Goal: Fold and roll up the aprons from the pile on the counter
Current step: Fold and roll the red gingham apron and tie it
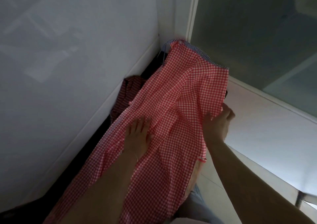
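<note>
A red and white checked apron (173, 93) lies spread along the dark counter (96, 138), its far end trimmed with a dark striped band. My left hand (138, 134) rests flat on the cloth near its middle, fingers straight. My right hand (217, 121) grips the apron's right edge and lifts it off the counter. A second cloth, dark red with stripes (127, 93), lies bunched against the wall beyond the checked one.
A white wall (68, 52) runs along the counter's left side. A frosted glass pane (257, 35) with a white sill (267, 121) stands to the right. The corner where they meet is just past the apron's far end.
</note>
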{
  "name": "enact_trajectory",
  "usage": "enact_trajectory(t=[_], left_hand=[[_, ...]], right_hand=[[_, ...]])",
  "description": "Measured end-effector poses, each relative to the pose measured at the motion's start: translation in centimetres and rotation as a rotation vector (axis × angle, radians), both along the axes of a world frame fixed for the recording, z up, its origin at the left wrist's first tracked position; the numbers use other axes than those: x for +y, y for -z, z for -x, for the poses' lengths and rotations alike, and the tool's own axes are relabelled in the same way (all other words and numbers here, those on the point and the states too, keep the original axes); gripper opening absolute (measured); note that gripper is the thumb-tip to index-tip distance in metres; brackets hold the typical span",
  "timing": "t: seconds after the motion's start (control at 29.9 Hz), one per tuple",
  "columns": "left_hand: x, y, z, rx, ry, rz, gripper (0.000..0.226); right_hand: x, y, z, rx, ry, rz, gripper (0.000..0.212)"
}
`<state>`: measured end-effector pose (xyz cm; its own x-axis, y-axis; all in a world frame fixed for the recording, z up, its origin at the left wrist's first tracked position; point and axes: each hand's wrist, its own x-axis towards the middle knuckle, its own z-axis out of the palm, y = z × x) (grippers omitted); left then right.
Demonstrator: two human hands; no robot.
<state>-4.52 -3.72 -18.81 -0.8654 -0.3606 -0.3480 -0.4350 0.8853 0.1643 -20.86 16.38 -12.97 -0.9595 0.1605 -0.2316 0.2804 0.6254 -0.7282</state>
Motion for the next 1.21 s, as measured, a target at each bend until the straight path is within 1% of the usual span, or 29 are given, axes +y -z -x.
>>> enact_trajectory(t=[0.03,0.07,0.1,0.13,0.17,0.2,0.23,0.27,0.33,0.44,0.47,0.54,0.6,0.67,0.77,0.84,0.87,0.94,0.97,1.0,1.07,1.17,1.21], left_hand=[[0.3,-0.1,-0.6,0.056,-0.017,-0.006,0.069],[0.6,0.0,-1.3,0.107,-0.05,-0.013,0.064],[1.1,0.0,-2.2,0.146,-0.098,-0.014,0.061],[1.6,0.1,-3.2,0.16,-0.148,-0.02,0.059],[2.2,0.2,-4.2,0.157,-0.19,-0.03,0.059],[2.7,0.3,-5.3,0.145,-0.229,-0.04,0.059],[3.2,0.6,-6.5,0.113,-0.272,-0.042,0.061],[3.6,0.7,-7.8,0.077,-0.325,-0.031,0.063],[4.0,0.7,-10.3,0.008,-0.462,0.007,0.064],[3.8,0.3,-13.0,-0.061,-0.663,0.025,0.075],[3.7,0.2,-13.9,-0.075,-0.741,0.021,0.078],[3.8,0.0,-15.1,-0.074,-0.837,-0.014,0.076],[3.9,0.0,-16.7,-0.069,-0.808,0.018,0.072],[4.0,0.0,-17.3,-0.057,-0.652,0.013,0.069],[4.0,0.6,-16.8,-0.02,-0.335,-0.031,0.058],[3.6,1.1,-16.1,-0.095,-0.225,-0.063,0.06],[3.7,1.6,-16.1,-0.121,-0.205,-0.06,0.064],[3.8,2.1,-16.1,-0.172,-0.194,-0.053,0.074],[3.9,2.0,-16.1,-0.196,-0.2,-0.068,0.079],[3.8,2.0,-16.1,-0.209,-0.208,-0.08,0.081],[3.7,1.8,-15.7,-0.229,-0.213,-0.104,0.081],[3.8,1.4,-15.6,-0.258,-0.204,-0.112,0.072],[3.8,1.3,-15.6,-0.269,-0.19,-0.104,0.068]], right_hand=[[-0.7,0.0,-1.1,0.166,-0.139,-0.037,0.046],[-1.6,0.2,-2.1,0.298,-0.332,-0.052,0.045],[-2.7,0.6,-3.1,0.37,-0.559,-0.06,0.045],[-4.0,0.9,-4.1,0.394,-0.788,-0.056,0.048],[-5.1,1.4,-4.9,0.371,-0.994,-0.062,0.053],[-6.3,1.9,-5.6,0.336,-1.16,-0.092,0.057],[-7.2,2.3,-6.2,0.27,-1.297,-0.17,0.06],[-7.9,2.9,-6.6,0.186,-1.406,-0.285,0.064],[-8.6,4.1,-6.4,0.046,-1.539,-0.479,0.075],[-9.0,5.1,-5.4,0.029,-1.603,-0.6,0.086],[-9.2,5.4,-5.3,0.032,-1.601,-0.618,0.089],[-9.5,5.7,-5.2,0.024,-1.574,-0.634,0.093],[-9.8,5.9,-5.7,0.032,-1.575,-0.633,0.094],[-9.8,5.9,-5.8,0.051,-1.562,-0.636,0.093],[-10.0,5.7,-6.0,0.081,-1.516,-0.621,0.094],[-9.8,5.3,-6.2,0.168,-1.44,-0.545,0.089],[-8.9,5.1,-6.6,0.243,-1.385,-0.477,0.083],[-6.9,4.7,-7.2,0.438,-1.193,-0.276,0.061],[-5.5,4.5,-7.6,0.503,-1.043,-0.174,0.05],[-4.1,4.4,-8.0,0.513,-0.883,-0.102,0.04],[-1.2,4.2,-8.9,0.455,-0.598,-0.009,0.029],[2.4,5.0,-11.6,0.282,-0.334,0.081,0.028],[3.4,5.4,-13.0,0.204,-0.205,0.135,0.03]])
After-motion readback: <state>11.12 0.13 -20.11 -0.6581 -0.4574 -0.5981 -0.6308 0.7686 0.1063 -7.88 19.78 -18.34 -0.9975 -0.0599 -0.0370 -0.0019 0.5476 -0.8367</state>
